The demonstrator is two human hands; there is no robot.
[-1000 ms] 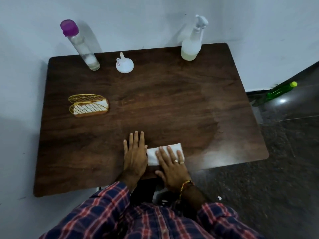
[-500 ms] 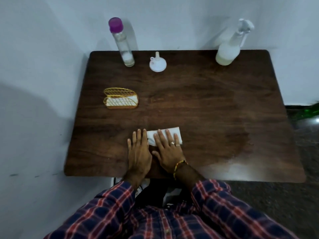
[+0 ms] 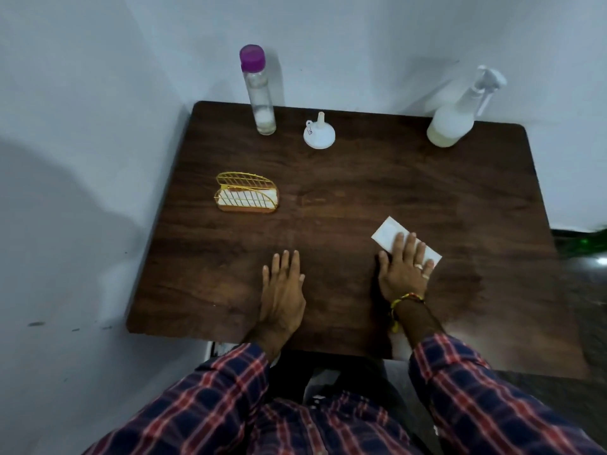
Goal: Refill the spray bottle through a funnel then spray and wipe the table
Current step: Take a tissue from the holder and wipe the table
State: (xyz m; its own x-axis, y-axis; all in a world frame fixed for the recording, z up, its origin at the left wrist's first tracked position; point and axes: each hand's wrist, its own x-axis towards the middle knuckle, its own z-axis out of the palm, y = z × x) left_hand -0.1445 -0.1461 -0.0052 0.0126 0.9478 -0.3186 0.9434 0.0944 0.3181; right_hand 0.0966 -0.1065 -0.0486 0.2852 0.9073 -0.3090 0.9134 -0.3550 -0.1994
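My right hand (image 3: 403,270) lies flat with straight fingers on a folded white tissue (image 3: 387,232), pressing it onto the dark wooden table (image 3: 345,192) right of the middle. My left hand (image 3: 282,284) rests flat and open on the bare wood near the front edge, holding nothing. A white spray bottle (image 3: 455,119) with pale liquid stands at the back right corner. A white funnel (image 3: 319,134) sits upside down at the back centre. A tall clear bottle (image 3: 259,93) with a purple cap stands to its left.
A gold wire napkin holder (image 3: 247,196) with white napkins stands on the left half of the table. A wet sheen shows on the wood at the front right. White walls close in at the back and left. Dark floor lies to the right, with a green object (image 3: 588,239) at the edge.
My right hand has slid the tissue from beside my left hand out to the right and slightly back. My left hand has stayed flat near the front edge. The camera view has shifted.
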